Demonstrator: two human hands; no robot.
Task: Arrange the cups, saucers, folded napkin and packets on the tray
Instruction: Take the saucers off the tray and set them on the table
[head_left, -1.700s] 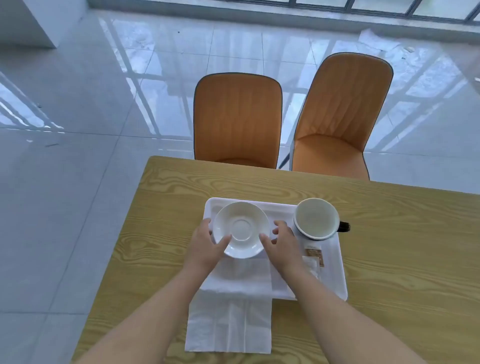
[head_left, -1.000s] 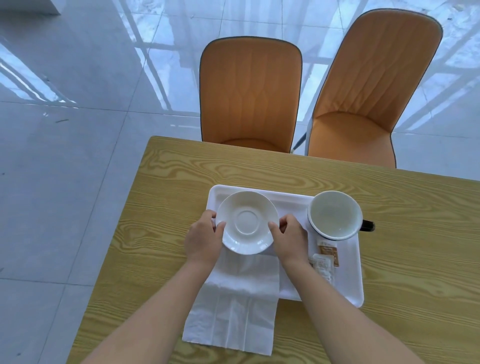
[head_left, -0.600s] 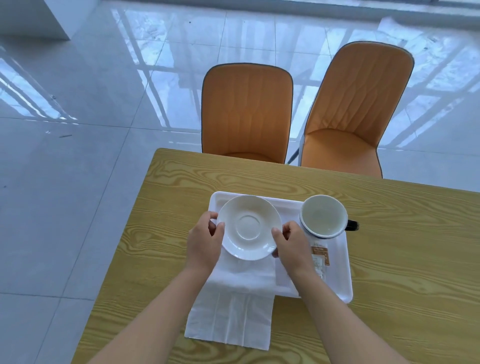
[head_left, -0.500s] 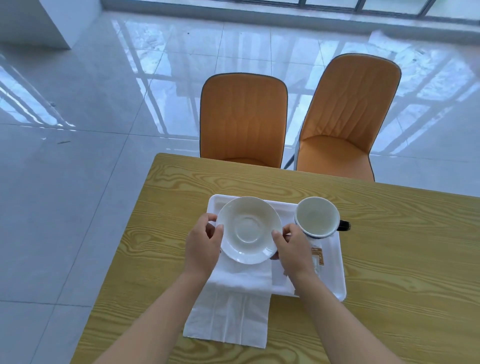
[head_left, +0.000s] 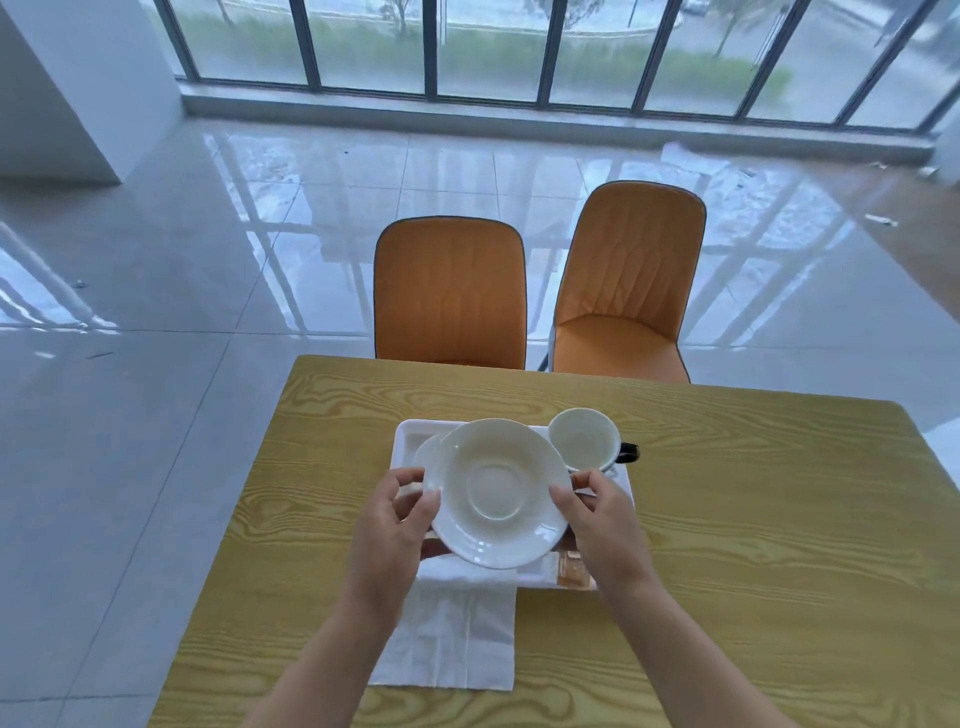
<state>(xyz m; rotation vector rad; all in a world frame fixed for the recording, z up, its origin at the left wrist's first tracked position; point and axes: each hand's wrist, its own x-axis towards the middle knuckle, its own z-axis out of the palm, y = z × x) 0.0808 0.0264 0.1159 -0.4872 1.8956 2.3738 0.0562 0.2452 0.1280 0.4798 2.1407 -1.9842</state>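
A white saucer (head_left: 498, 491) is held up above the white tray (head_left: 402, 441), tilted toward me. My left hand (head_left: 389, 525) grips its left rim and my right hand (head_left: 597, 519) grips its right rim. Behind its left edge a second white saucer (head_left: 427, 457) shows on the tray. A white cup with a dark handle (head_left: 584, 439) stands at the tray's far right. A brown packet (head_left: 574, 566) lies on the tray's near right part. A white napkin (head_left: 457, 639) hangs from the tray's near edge onto the table.
The tray sits on a yellow wood-grain table (head_left: 753, 519). Two orange chairs, one (head_left: 449, 293) pushed in and one (head_left: 626, 291) turned slightly, stand at the far side. Beyond them are a glossy tiled floor and tall windows.
Both hands have lifted the saucer off the tray toward me, showing another saucer beneath it. The camera has tilted up, so the windows are in view.
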